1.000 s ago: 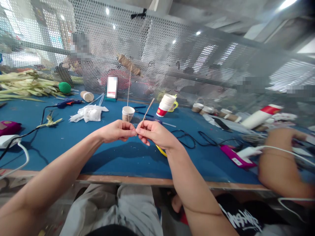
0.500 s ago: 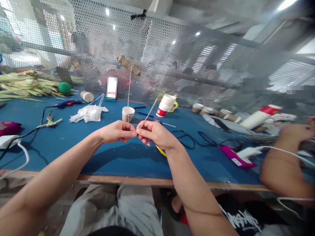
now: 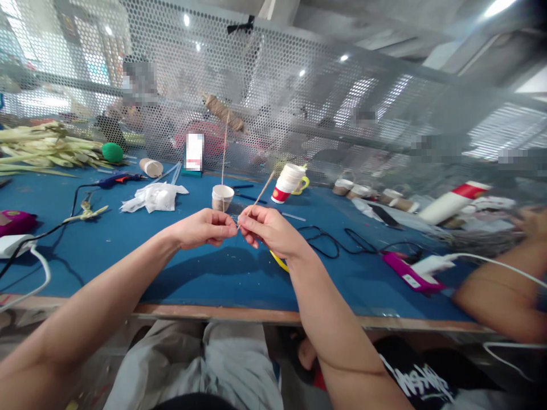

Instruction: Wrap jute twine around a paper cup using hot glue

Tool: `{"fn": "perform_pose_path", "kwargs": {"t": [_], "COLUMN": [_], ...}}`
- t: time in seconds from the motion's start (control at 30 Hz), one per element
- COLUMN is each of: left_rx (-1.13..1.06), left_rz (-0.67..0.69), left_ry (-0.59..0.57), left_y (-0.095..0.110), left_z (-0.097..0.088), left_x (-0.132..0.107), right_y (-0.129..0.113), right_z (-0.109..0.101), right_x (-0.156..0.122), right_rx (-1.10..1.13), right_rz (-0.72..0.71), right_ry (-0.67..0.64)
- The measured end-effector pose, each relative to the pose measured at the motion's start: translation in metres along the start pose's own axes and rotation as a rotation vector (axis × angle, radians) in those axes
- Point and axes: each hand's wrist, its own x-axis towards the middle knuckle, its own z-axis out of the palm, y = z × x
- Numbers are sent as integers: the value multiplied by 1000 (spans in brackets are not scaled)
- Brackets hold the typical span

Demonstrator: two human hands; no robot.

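My left hand [image 3: 204,229] is closed in a pinch just above the table, its fingertips at the lower end of a length of brown twine [image 3: 264,188]. Close beside it, my right hand [image 3: 269,229] pinches the same twine, whose stiff free end slants up to the right. A small paper cup [image 3: 223,197] with a brown wrapped side stands right behind my left hand. From a twine bundle [image 3: 223,113] on the mesh, a thin strand drops to the cup. Something yellow [image 3: 279,261] shows partly under my right wrist.
White and red cups [image 3: 287,183] are stacked behind my right hand. Crumpled white plastic [image 3: 154,197] and a glue gun [image 3: 117,179] lie left. A purple power strip [image 3: 412,272] and a co-worker's arm [image 3: 504,279] are at right. A perforated metal screen [image 3: 282,97] borders the back.
My right hand has shifted slightly up and away from my left fingertips, with the twine in it. My left hand stays put. The co-worker's arm at right has moved.
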Motion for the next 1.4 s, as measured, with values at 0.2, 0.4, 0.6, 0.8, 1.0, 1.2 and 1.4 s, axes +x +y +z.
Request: {"fn": "perform_pose_path", "kwargs": {"t": [0.2, 0.4, 0.6, 0.8, 1.0, 1.2, 1.4], "left_rx": [3, 1, -84, -202, -196, -40, 69], "left_rz": [2, 23, 13, 36, 7, 22, 42], "left_ry": [14, 10, -13, -32, -45, 14, 26], "left_y": [-1, -4, -5, -1, 1, 2, 0], "left_z": [2, 3, 4, 4, 4, 1, -2], "left_x": [0, 0, 1, -1, -2, -1, 0], "right_y": [0, 0, 1, 0, 0, -1, 1], "right_z": [0, 0, 1, 3, 2, 3, 0], "right_x": [-1, 1, 2, 3, 3, 1, 2], "right_rx": [-7, -2, 94, 289, 245, 67, 64], "right_rz": [-10, 1, 46, 64, 63, 71, 67], "right_ry": [-9, -12, -31, -19, -31, -2, -20]}}
